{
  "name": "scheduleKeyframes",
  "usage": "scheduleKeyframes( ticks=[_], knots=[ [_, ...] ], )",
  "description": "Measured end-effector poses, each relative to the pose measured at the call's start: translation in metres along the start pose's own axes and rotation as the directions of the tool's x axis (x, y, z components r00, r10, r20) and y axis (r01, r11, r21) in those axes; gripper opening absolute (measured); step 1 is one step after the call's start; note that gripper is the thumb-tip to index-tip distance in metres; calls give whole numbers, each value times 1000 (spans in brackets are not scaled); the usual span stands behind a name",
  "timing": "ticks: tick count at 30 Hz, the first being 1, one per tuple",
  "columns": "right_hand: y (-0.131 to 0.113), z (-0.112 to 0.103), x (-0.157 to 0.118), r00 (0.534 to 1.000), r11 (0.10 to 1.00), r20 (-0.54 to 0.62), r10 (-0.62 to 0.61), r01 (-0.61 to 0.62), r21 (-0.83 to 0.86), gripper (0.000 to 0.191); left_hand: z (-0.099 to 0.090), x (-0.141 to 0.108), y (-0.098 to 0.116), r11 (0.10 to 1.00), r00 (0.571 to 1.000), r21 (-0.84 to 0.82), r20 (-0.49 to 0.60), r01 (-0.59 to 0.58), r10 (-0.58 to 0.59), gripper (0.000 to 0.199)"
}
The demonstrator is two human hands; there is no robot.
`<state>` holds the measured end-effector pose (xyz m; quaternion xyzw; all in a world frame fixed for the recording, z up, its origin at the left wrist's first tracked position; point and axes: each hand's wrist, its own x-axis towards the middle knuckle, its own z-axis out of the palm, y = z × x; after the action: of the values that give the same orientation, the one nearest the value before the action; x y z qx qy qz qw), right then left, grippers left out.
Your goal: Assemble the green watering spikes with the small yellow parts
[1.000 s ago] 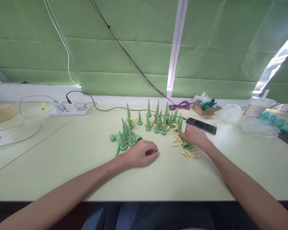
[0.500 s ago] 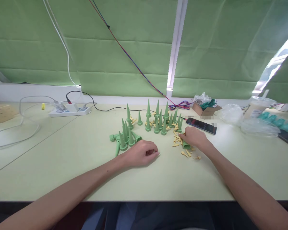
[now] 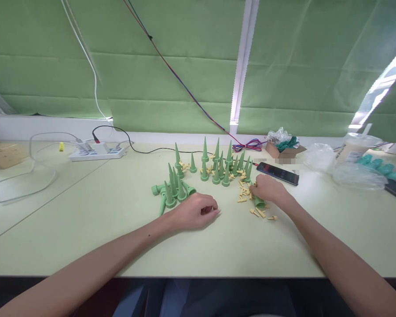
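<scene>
My left hand (image 3: 198,211) rests on the table with curled fingers, thumb and fingertips close together, and no item shows in it. Beside its wrist stand several green cone spikes (image 3: 170,198), with others lying down. My right hand (image 3: 269,188) reaches down with closed fingers into loose yellow pegs (image 3: 243,192); what the fingertips pinch is hidden. Under that hand lies another green cone spike (image 3: 259,201), its open round base toward me. Further back, several green spikes (image 3: 216,175) stand upright with yellow pegs among them.
A phone (image 3: 277,173) lies behind my right hand. Back right are a small cardboard box (image 3: 285,152), plastic bags (image 3: 359,176), a drink cup (image 3: 352,149) and teal pieces (image 3: 386,169). A power strip (image 3: 97,154) with cables sits at the back left.
My right hand has shifted very slightly right, and the green spike beneath it has slid a little the same way. My left hand stays still.
</scene>
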<state>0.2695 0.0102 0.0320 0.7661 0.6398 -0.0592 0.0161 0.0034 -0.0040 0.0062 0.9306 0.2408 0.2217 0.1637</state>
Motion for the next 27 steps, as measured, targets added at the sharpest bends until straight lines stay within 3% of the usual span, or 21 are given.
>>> scheduleKeyframes(
  ticks=[12,18,22,27],
  knots=[
    [-3,-13,-10,997,999,-74,13,-10,49,22,-1,0,1,1000,1000,-4,0,8,-8,23],
    [-15,-15,-23,981,993,-170,-98,107,43,21,0,0,0,1000,1000,-21,-11,19,-19,23],
    [-29,-9,-31,910,944,-329,-251,305,126,26,0,1,-1,999,998,-12,-36,53,-53,25],
    [-43,4,-40,784,787,-487,-386,555,270,28,-2,2,0,991,985,8,-117,132,-130,26]
  ],
)
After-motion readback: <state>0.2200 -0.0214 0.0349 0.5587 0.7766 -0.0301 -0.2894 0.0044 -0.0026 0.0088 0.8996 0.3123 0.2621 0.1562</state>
